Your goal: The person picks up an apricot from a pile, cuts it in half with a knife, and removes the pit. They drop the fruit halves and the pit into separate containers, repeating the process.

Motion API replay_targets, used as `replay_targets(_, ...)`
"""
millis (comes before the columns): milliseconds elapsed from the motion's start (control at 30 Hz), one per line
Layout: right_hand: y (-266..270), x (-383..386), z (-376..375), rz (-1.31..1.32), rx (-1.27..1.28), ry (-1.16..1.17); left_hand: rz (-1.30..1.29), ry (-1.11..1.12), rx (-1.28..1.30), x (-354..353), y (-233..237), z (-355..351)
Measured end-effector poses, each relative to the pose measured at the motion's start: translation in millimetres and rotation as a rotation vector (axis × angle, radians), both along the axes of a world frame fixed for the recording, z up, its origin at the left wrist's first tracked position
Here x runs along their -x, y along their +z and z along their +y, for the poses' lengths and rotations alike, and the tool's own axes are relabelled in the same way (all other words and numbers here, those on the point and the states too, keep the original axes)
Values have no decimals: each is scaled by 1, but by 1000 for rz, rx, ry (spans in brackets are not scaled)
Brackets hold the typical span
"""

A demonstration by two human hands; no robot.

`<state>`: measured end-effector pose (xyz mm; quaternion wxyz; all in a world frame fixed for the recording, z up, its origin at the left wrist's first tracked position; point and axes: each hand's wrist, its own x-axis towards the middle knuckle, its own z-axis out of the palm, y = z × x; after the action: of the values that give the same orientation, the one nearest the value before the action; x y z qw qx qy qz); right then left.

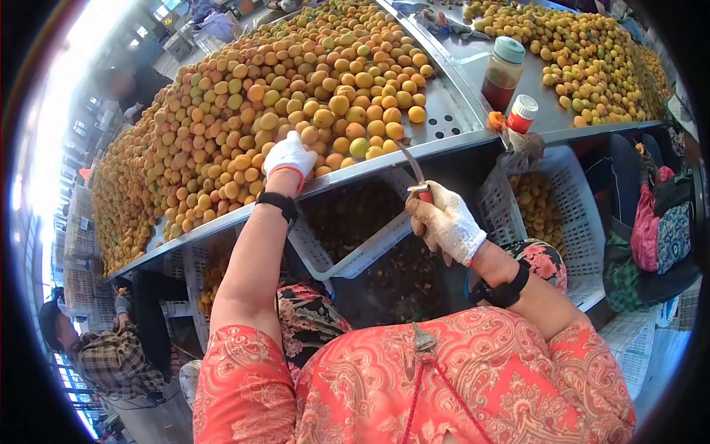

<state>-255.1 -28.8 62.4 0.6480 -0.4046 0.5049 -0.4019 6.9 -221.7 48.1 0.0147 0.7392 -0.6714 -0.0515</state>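
My left hand (289, 157), in a white glove, reaches into the front edge of a large heap of apricots (244, 111). Its fingers curl around an apricot (307, 136) there; some fingertips are hidden. In my right hand (449, 222), also gloved and stained at the fingers, is a knife (412, 163) with a thin curved blade and a red handle. The blade points up toward the table's metal edge (370, 169). Below, between both hands, a pale plastic crate (325, 272) holds a dark mass that I cannot make out.
A jar with a pale green lid (504, 74) and a red bottle with a white cap (522, 114) stand on the table at right. Another crate (584, 200) holds apricots. More apricots (592, 66) lie beyond the metal divider. A person in a checked shirt (118, 362) sits at left.
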Motion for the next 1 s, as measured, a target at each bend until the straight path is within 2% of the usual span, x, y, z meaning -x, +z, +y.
replay_targets(67, 2, 4, 4, -27, 46, 7, 48, -5, 49, 3, 18, 21)
replay_targets(100, 3, 5, 6, -54, 88, 6, 166, -68, 139, -7, 14, 26)
replay_targets(133, 8, 5, 8, -54, 91, 7, 461, -172, 280, -9, 16, 39)
replay_targets(200, 21, 4, 14, -31, 171, 41, 1343, -47, -14, -9, 34, 72)
replay_targets(267, 26, -2, 20, -23, 232, 75, 1874, -196, -62, 2, 41, 120)
replay_targets(300, 32, -9, 26, 43, 330, 106, 1965, -265, -107, 3, 40, 136)
replay_targets(367, 27, -20, 32, 139, 560, 150, 2066, -261, -102, 14, 47, 170)
replay_targets(400, 30, -25, 37, 142, 554, 158, 2140, -218, -95, 19, 50, 185)
replay_targets(600, 49, -41, 58, 400, 669, 223, 2199, -254, -63, 31, 65, 231)
replay_targets(700, 50, -46, 65, 436, 693, 198, 2141, -281, -2, 35, 81, 246)
replay_targets(900, 63, -53, 77, 441, 720, 150, 2003, -230, 134, 36, 84, 255)
replay_targets(1000, 58, -55, 77, 476, 790, 149, 1986, -275, 165, 44, 87, 261)
